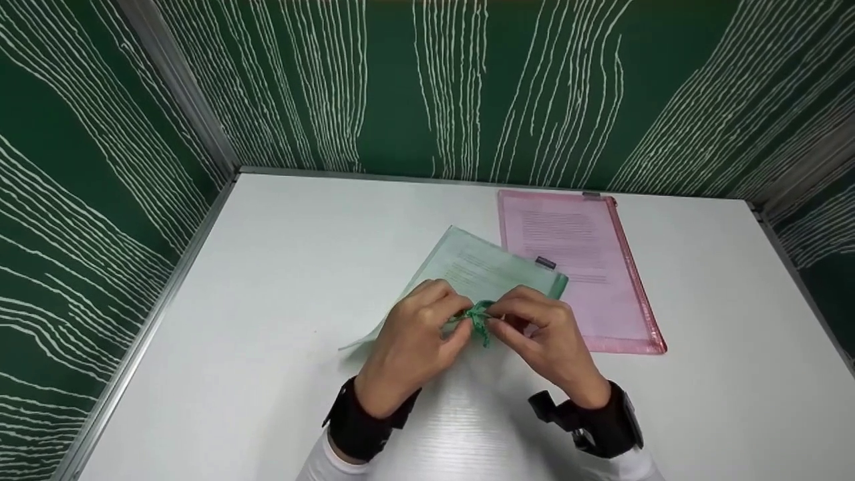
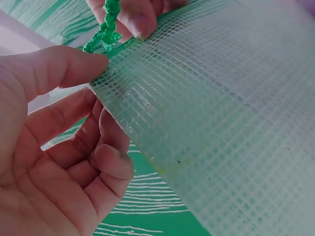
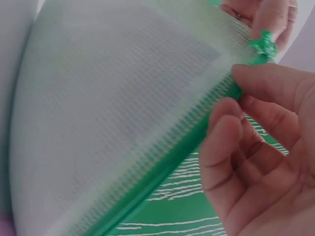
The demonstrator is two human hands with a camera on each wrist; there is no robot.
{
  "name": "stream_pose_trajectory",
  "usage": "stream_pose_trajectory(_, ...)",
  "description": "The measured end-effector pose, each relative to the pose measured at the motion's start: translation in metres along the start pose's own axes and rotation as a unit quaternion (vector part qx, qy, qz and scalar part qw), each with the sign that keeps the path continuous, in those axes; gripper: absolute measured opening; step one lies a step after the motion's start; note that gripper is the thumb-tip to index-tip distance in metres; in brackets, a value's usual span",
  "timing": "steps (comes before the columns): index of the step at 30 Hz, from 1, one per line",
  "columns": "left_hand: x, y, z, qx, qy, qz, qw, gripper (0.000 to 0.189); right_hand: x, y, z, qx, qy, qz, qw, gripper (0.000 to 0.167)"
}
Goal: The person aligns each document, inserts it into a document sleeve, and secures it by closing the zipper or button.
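Observation:
A translucent green mesh zipper pouch [image 1: 494,270] with a printed sheet inside is tilted up off the white table at its near corner. My left hand [image 1: 414,334] pinches that corner between thumb and fingers, as the left wrist view shows at the mesh edge [image 2: 147,132]. Beside it my right hand [image 1: 551,337] pinches the pouch's green zipper edge [image 3: 162,172] with thumb and forefinger. Between the two hands, a knotted green cord [image 1: 479,317] hangs at the corner. The near part of the pouch is hidden behind my hands.
A pink mesh zipper pouch [image 1: 568,234] with a printed sheet inside lies on the table [image 1: 234,321] to the right, partly overlapped by the green one. Green panels [image 1: 394,100] with white wavy lines stand along the table's back and sides.

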State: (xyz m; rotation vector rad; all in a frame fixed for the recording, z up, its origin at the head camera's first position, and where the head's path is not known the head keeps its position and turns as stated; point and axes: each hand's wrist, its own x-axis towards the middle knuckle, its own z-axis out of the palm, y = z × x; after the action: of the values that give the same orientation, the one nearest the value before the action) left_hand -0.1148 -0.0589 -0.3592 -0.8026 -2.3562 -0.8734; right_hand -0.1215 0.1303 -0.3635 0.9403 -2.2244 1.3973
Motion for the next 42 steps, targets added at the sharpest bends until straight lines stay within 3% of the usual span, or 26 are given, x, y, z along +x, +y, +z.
stream_pose_trajectory(14,0.001,0.003,0.009,-0.001,0.009,0.020,0.9998,0.006,0.000,-0.020,-0.006,-0.009,0.013,-0.017,0.9997,0.019)
stream_pose_trajectory(23,0.000,0.006,0.013,-0.004,-0.014,0.029,0.9995,0.006,-0.013,0.008,0.001,-0.028,0.010,0.015,0.9994,0.018)
stream_pose_trajectory(31,0.001,0.006,0.014,0.000,-0.017,0.035,0.9992,0.006,-0.017,0.012,0.000,-0.048,-0.024,-0.002,0.9986,0.012)
stream_pose_trajectory(36,0.000,0.007,0.015,0.009,-0.016,0.038,0.9991,0.006,-0.016,0.011,0.001,-0.087,-0.023,-0.016,0.9958,0.010)
stream_pose_trajectory(42,-0.001,0.007,0.016,0.004,-0.017,0.035,0.9992,0.006,-0.016,0.012,0.002,-0.087,-0.017,-0.052,0.9947,0.014)
